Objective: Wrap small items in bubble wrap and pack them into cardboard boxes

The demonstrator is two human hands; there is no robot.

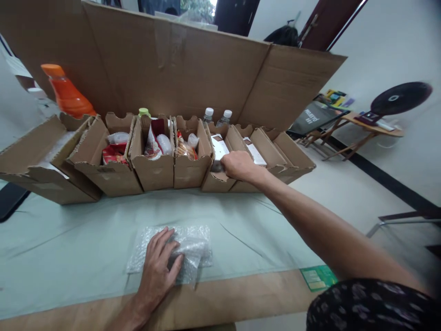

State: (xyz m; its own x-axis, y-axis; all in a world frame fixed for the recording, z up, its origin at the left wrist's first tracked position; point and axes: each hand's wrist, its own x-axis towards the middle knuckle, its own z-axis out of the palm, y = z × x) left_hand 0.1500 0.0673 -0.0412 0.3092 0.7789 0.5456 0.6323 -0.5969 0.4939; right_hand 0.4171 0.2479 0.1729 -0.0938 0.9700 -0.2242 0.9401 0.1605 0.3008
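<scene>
My left hand (pixel 160 259) rests on a sheet of clear bubble wrap (pixel 196 250) at the table's front, its fingers apart and lying on the plastic. A loose flap of the wrap folds up beside my fingertips. My right hand (pixel 237 165) reaches across to a cardboard bin (pixel 217 183) right of the middle of the row. The fingers are curled closed at the bin's opening, beside a white box (pixel 219 149) standing in it. What they grip, if anything, is hidden. Another white box (pixel 254 151) sits in the neighbouring bin, just right of my hand.
Other cardboard bins hold red packets (pixel 115 154), a pouch (pixel 154 140) and a bag of long snacks (pixel 185 148). Behind stand an orange bottle (pixel 70 94), clear bottles (pixel 223 118) and a tall cardboard panel (pixel 206 69). A green packet (pixel 317 278) lies at the front right edge.
</scene>
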